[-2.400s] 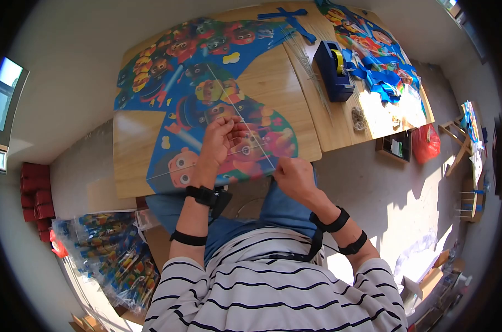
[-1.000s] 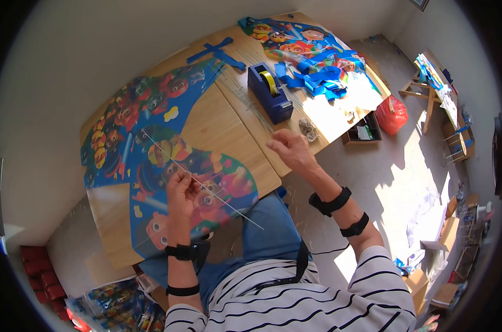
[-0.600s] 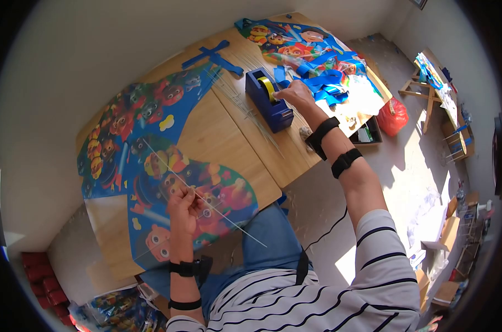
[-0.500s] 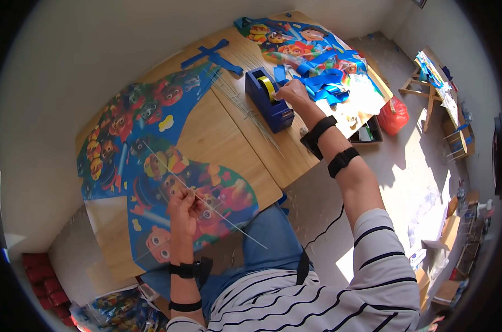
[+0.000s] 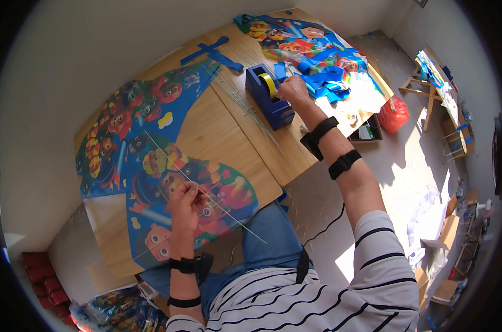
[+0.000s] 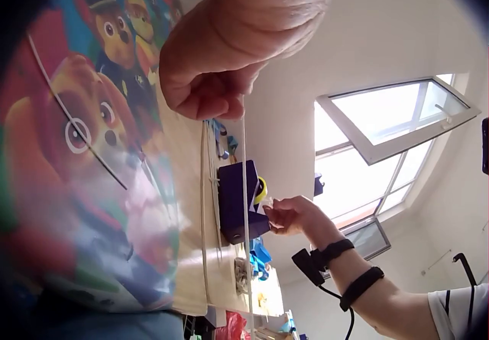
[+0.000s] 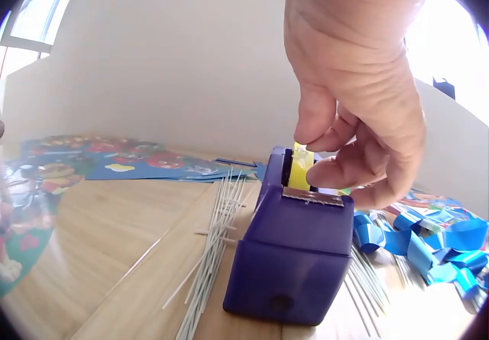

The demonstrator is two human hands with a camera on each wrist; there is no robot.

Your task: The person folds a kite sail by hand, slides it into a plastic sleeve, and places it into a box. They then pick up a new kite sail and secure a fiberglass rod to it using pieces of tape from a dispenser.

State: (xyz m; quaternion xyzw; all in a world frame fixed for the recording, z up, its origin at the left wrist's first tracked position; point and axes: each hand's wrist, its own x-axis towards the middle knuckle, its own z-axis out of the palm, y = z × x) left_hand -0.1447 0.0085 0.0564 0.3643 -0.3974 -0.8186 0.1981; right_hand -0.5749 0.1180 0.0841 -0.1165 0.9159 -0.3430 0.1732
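Note:
My left hand [image 5: 185, 202] pinches a thin white rod [image 5: 231, 214] that slants across a printed cartoon sheet [image 5: 165, 124] on the wooden table. In the left wrist view the same rod [image 6: 246, 179] hangs down from the curled fingers. Over a dark blue tape dispenser [image 5: 274, 110] is my right hand [image 5: 293, 91]. Seen from the right wrist, its thumb and fingers pinch a piece of clear tape [image 7: 302, 157] at the yellow-cored roll, just behind the toothed cutter [image 7: 312, 195] of the dispenser.
Several loose white rods [image 5: 234, 91] lie left of the dispenser. Blue ribbon strips [image 5: 331, 83] and another printed sheet [image 5: 295, 44] are at the table's far right. A blue cross of strips [image 5: 212, 52] sits at the back; a red bag [image 5: 394, 114] is on the floor.
My right hand has left the rod's near end and reached out to the dispenser, now at its tape. The left hand keeps the rod. The head view has turned to the right.

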